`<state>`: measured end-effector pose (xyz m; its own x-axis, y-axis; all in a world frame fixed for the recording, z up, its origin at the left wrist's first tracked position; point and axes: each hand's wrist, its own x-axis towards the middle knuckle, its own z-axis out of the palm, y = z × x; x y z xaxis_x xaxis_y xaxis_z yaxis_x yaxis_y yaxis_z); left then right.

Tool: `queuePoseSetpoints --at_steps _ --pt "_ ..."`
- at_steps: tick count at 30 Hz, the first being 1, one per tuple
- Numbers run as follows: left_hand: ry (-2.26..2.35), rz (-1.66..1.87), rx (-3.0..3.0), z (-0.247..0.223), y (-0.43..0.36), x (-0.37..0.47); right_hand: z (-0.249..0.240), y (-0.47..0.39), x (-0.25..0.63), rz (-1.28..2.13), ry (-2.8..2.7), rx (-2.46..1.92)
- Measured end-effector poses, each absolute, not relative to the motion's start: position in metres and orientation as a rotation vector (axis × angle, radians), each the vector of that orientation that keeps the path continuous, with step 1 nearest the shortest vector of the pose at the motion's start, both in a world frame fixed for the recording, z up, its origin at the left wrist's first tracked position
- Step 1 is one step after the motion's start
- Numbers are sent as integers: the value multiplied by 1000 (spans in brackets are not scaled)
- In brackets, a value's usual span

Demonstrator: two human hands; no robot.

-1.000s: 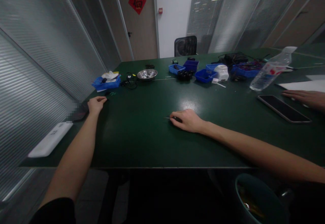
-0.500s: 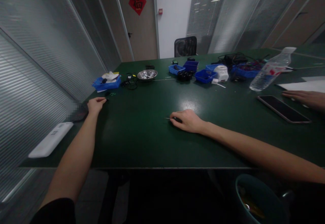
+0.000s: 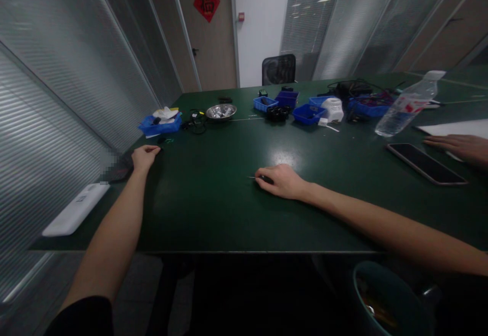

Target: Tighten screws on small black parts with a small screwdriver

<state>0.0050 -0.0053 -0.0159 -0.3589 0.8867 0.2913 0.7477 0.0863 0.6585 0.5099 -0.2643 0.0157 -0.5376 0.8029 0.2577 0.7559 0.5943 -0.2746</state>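
Note:
My left hand (image 3: 144, 157) rests at the left side of the green table (image 3: 213, 209), fingertips pinched on a small dark piece (image 3: 160, 149) too small to name. Just beyond it lie small dark and green bits (image 3: 166, 141), near a blue tray (image 3: 161, 125) filled with white and yellow items. In the middle of the table my right hand (image 3: 282, 181) is closed around a small dark-handled tool (image 3: 267, 179). Its thin metal shaft sticks out to the left, like a screwdriver's, but my fingers cover most of it. The two hands are well apart.
Farther back stand a metal bowl (image 3: 221, 113), black cables (image 3: 195, 121) and blue bins (image 3: 308, 114). A water bottle (image 3: 407, 104) and a phone (image 3: 425, 163) lie at right, beside another person's hand (image 3: 459, 148) on paper. A white case (image 3: 76, 211) is at left; a bin (image 3: 392, 300) below.
My hands have stayed in place with the same holds. At the right, the sheets of paper and the other person's hand have shifted slightly.

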Motion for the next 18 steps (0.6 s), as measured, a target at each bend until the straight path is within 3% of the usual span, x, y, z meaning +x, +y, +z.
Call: queuePoseSetpoints --at_steps 18 --pt "2104 1046 1801 -17 -5 6 17 -265 510 189 -2475 -1280"
